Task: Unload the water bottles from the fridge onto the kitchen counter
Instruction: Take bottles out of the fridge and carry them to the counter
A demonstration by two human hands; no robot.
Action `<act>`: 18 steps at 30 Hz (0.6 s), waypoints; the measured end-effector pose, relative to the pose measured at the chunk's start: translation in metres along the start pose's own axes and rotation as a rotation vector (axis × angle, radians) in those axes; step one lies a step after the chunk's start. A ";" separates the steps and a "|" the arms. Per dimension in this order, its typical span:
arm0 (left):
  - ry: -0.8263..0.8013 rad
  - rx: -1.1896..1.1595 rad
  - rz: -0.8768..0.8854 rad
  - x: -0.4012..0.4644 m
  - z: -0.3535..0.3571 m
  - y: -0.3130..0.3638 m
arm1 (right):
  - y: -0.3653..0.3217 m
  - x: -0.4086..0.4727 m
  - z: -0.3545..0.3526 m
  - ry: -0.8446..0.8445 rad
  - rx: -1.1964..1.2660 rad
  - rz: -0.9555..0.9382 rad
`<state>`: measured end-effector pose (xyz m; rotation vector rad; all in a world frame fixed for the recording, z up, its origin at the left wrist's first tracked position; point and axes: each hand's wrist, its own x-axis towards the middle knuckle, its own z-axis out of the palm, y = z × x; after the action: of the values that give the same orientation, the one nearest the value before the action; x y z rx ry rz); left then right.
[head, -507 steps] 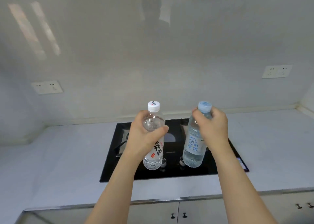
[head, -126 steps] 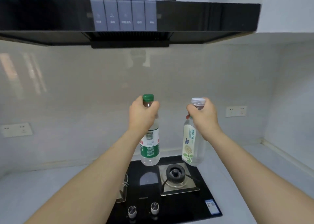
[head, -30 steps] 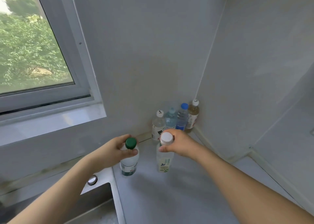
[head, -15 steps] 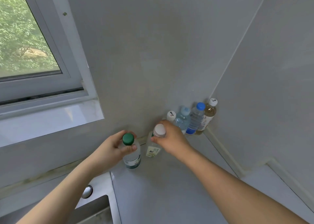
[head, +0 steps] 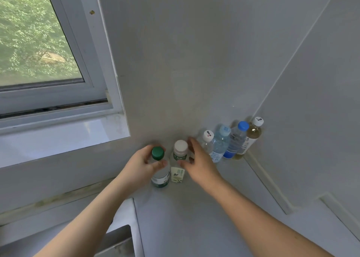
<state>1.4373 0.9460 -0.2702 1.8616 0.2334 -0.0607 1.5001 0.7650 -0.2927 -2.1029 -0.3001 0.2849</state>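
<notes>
Head view, corner of the kitchen: grey counter (head: 194, 223) meets two walls, window (head: 39, 42) upper left, sink edge (head: 118, 241) lower left. Six bottles stand upright in a row along the back wall. Four at the corner, left to right: white-cap bottle (head: 206, 142), light-blue-cap bottle (head: 221, 143), blue-cap bottle (head: 236, 139), amber-drink bottle (head: 251, 137), touching or nearly so. Just left of them, white-cap green-label bottle (head: 178, 163) and green-cap bottle (head: 159, 171), side by side on the counter.

Left hand (head: 142, 167) wraps the green-cap bottle near the neck, thumb and fingers closed on it just under the cap. Right hand (head: 198, 163) is spread, fingers apart, off its bottle, just beside the cap; blurred.

Handling, by judgement: bottles look full, so moderately heavy; thin plastic, gives under squeeze; likely cold and damp from the fridge, so slippery. Tall and narrow, tips easily and could domino the row. Best hold at the neck or upper shoulder.
</notes>
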 end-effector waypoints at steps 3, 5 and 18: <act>0.039 -0.043 -0.020 0.007 0.005 0.003 | 0.011 -0.018 0.006 0.096 0.095 -0.012; 0.032 -0.023 -0.015 0.009 0.009 0.005 | 0.014 -0.029 0.006 0.134 0.048 0.058; 0.035 0.030 -0.001 0.013 0.012 -0.004 | 0.024 -0.010 0.040 -0.118 0.290 0.697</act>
<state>1.4498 0.9376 -0.2800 1.8938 0.2594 -0.0322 1.4808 0.7810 -0.3328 -1.8383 0.4028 0.8103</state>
